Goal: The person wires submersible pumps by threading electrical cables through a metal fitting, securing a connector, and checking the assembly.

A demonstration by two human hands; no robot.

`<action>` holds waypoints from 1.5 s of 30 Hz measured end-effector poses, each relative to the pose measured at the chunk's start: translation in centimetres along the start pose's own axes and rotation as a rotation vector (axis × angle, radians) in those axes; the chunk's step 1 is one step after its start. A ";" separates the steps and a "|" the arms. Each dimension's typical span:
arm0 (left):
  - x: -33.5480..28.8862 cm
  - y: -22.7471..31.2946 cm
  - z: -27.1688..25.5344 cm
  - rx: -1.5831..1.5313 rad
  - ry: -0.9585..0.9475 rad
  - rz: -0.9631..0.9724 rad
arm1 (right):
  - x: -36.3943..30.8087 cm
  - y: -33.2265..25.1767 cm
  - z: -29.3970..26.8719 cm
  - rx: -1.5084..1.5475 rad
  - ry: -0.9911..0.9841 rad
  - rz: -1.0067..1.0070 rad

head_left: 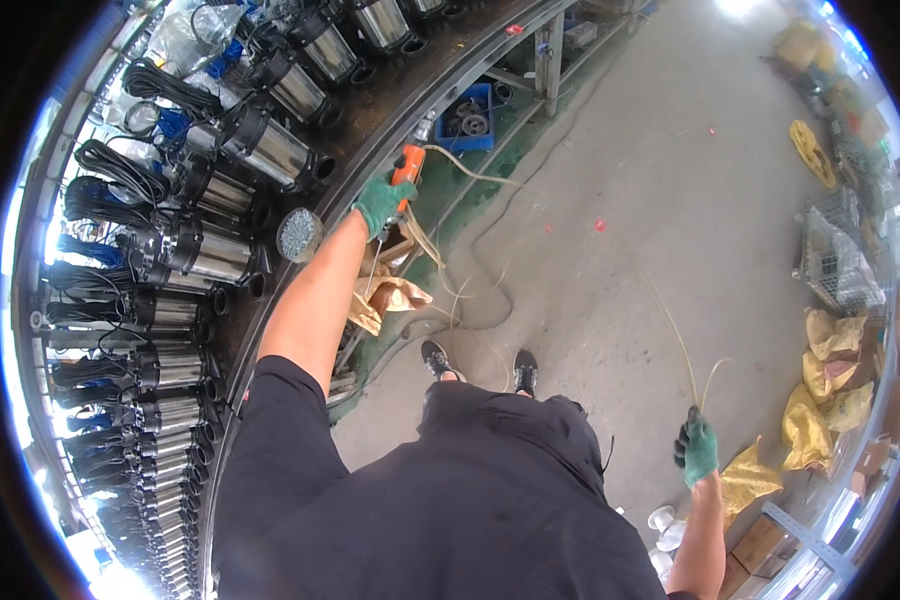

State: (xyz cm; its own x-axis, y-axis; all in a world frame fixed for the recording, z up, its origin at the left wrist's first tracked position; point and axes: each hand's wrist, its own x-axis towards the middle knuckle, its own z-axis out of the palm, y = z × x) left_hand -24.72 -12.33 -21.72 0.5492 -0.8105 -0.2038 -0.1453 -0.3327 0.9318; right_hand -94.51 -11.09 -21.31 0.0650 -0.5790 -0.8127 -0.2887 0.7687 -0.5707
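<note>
My left hand, in a green glove, is closed around an orange handheld power tool at the edge of the long bench. A pale hose hangs near the tool and droops toward the floor. Out to the right, my gloved right hand is closed on a pale thin hose, which bends back in a loop above the fist. Near my left forearm, a round clear tub of small metal fasteners stands on the bench.
Steel pumps with coiled black cables line the curved bench on the left. Below it are a blue crate of metal parts and a yellow sack. Dark cable trails across the floor. Wire baskets and yellow sacks stand right.
</note>
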 end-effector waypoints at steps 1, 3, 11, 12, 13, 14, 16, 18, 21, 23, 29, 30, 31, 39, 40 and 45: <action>1.2 -1.8 -0.7 0.072 -0.020 0.022 | 0.7 -0.7 1.6 0.132 -0.006 -0.064; 1.9 -3.2 -0.3 0.110 -0.008 0.109 | 1.0 -2.9 5.3 0.307 -0.008 -0.177; -7.3 -4.4 0.4 0.112 -0.192 0.207 | -1.0 -12.0 20.3 0.232 -0.129 -0.646; -9.0 -3.5 1.0 0.208 -0.207 0.264 | -1.5 -12.9 21.7 0.287 -0.205 -0.678; -9.9 -5.1 0.8 -0.015 -0.229 0.255 | -1.9 -14.0 23.6 0.288 -0.266 -0.688; -11.5 -3.5 1.4 -0.052 -0.241 0.293 | -2.2 -14.8 24.8 0.287 -0.312 -0.691; -14.5 -1.3 1.5 -0.022 -0.213 0.236 | -2.7 -16.2 26.7 0.273 -0.442 -0.691; -16.7 -0.6 1.1 0.037 -0.166 0.227 | -3.0 -17.8 28.7 0.251 -0.583 -0.687; -20.1 -1.4 -0.2 -0.114 -0.119 0.212 | -3.8 -19.5 31.6 0.271 -0.718 -0.369; -22.5 0.4 -1.3 0.009 -0.036 0.293 | -3.4 -19.4 33.2 0.290 -0.857 -0.265; -29.9 1.6 -5.2 0.580 0.325 0.335 | -7.6 -17.5 39.4 0.202 -1.156 -0.189; -31.1 1.8 -6.0 0.569 0.347 0.326 | -7.9 -17.4 40.6 0.113 -1.299 -0.252; -32.8 2.4 -6.9 0.688 0.363 0.259 | -8.1 -17.4 42.0 0.068 -1.380 -0.252; -42.0 1.7 -16.7 0.927 0.385 0.179 | -14.9 -11.1 53.5 -0.586 -1.170 -0.814; -43.1 1.2 -17.9 0.974 0.359 0.162 | -17.0 -10.1 54.5 -0.466 -1.226 -0.651; -46.4 -2.2 -24.6 0.960 0.295 0.260 | -20.0 -6.5 60.5 -1.080 -1.247 -0.933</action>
State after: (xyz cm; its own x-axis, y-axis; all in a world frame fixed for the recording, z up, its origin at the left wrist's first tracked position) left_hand -29.63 37.90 -6.92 0.5679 -0.8051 0.1715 -0.8118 -0.5133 0.2786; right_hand -36.12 11.93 -8.39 0.9482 0.2279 -0.2215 -0.1184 -0.3936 -0.9116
